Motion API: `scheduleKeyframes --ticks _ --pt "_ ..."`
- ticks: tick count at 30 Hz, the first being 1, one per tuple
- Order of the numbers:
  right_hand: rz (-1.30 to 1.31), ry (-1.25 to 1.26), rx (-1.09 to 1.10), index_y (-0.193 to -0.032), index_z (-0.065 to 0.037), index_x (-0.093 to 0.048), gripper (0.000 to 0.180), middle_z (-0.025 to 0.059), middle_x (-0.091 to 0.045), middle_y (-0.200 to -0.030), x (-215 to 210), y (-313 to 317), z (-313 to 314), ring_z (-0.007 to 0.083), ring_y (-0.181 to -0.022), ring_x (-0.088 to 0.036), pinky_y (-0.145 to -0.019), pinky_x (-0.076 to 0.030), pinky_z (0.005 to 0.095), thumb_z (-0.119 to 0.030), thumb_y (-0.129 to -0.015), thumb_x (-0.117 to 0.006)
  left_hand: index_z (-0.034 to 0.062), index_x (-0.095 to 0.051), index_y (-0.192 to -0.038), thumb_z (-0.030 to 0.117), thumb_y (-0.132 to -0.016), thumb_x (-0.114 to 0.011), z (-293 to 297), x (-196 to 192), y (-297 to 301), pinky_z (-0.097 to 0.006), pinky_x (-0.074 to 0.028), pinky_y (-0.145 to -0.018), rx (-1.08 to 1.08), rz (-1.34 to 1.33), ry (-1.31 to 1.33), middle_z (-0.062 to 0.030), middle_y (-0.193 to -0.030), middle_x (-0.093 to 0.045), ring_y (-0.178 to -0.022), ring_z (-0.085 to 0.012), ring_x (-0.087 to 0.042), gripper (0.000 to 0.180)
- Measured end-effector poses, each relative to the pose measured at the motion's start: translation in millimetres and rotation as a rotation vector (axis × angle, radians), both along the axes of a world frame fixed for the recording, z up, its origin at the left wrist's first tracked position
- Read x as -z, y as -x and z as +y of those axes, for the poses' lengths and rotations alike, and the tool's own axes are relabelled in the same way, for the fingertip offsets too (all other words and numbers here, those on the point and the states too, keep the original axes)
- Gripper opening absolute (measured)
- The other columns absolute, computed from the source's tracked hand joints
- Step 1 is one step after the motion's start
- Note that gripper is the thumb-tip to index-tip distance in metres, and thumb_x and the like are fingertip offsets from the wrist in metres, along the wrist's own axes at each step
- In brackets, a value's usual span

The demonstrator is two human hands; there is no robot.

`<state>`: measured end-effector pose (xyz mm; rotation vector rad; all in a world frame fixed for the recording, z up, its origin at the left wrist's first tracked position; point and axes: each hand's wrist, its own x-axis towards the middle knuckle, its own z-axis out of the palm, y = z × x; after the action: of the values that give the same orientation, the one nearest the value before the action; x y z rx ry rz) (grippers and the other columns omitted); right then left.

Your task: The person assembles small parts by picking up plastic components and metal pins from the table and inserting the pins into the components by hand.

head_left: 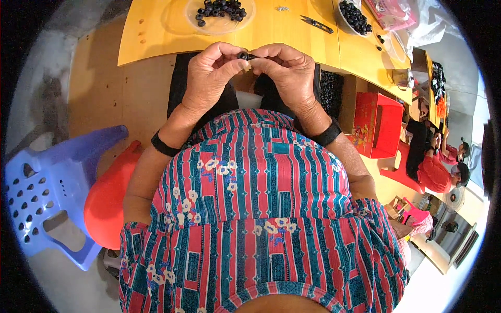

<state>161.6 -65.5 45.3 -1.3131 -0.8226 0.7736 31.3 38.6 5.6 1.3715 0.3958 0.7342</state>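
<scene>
Just past the near edge of the yellow table, my two hands meet over a small round black part [243, 56] with a hole in its middle. Thumb and forefinger of my left hand [206, 75] pinch this part. My right hand [289, 70] has its thumb and fingertips closed at the part's right side, on a short dark piece; whether that piece belongs to the part I cannot tell. Ahead on the table, a shallow clear plastic bowl [222, 28] holds several similar black parts [223, 8]. Black-handled thread snips [317, 24] lie to the right.
Small silvery bits [282, 8] lie on the yellow table [292, 34]. A white bowl [361, 34] full of black parts stands right, near plastic bags and a jar [402, 78]. A red box [376, 125] is below. Blue [62, 177] and red [107, 203] stools stand left; people sit far right.
</scene>
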Motion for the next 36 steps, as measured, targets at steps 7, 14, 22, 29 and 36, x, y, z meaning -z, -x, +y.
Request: scheduleKeyframes --ticks 7,14,22,29,36 --pt "0.101 0.026 0.005 -0.086 0.004 -0.063 0.008 0.0077 -0.065 -0.077 1 4 1 0.0118 -0.068 -0.062 -0.065 -0.051 0.0232 0.007 -0.08 -0.061 0.0012 -0.06 -0.097 0.01 -0.083 -0.066 0 1 2 -0.021 -0.048 -0.07 0.011 -0.001 -0.035 -0.0009 -0.085 -0.062 -0.074 -0.0067 -0.056 0.017" --pt "-0.15 -0.072 0.07 -0.081 0.001 -0.066 0.006 0.0042 -0.066 -0.075 6 4 2 0.0092 -0.067 -0.062 -0.063 -0.052 0.0219 0.006 -0.077 -0.066 0.0001 -0.061 -0.097 0.007 -0.082 -0.068 -2 -2 0 -0.021 -0.049 -0.07 -0.013 -0.032 0.0 -0.0016 -0.085 -0.063 -0.077 -0.0067 -0.058 0.018" --pt "-0.157 -0.071 -0.035 -0.083 0.003 -0.064 0.007 0.0064 -0.064 -0.076 0 6 0 0.0106 -0.068 -0.061 -0.064 -0.051 0.0227 0.008 -0.079 -0.061 -0.0005 -0.062 -0.096 0.007 -0.079 -0.07 -2 13 2 -0.02 -0.048 -0.071 0.005 -0.067 0.144 -0.001 -0.084 -0.063 -0.076 -0.0059 -0.057 0.02" --pt "0.112 -0.073 -0.109 -0.087 0.003 -0.067 0.008 0.0068 -0.066 -0.077 7 2 -1 0.0117 -0.068 -0.063 -0.062 -0.053 0.0226 -0.002 -0.083 -0.061 -0.0016 -0.061 -0.098 0.004 -0.081 -0.067 -5 10 1 -0.021 -0.049 -0.073 0.056 -0.128 0.255 -0.0044 -0.085 -0.064 -0.078 -0.008 -0.059 0.019" --pt "0.174 -0.062 -0.146 -0.092 0.002 -0.066 0.011 0.0084 -0.066 -0.077 19 -3 1 0.0128 -0.07 -0.062 -0.067 -0.052 0.0246 -0.001 -0.083 -0.06 -0.0028 -0.061 -0.099 0.003 -0.082 -0.066 -3 12 2 -0.022 -0.05 -0.073 0.048 -0.122 0.218 -0.0066 -0.086 -0.065 -0.078 -0.01 -0.061 0.019"
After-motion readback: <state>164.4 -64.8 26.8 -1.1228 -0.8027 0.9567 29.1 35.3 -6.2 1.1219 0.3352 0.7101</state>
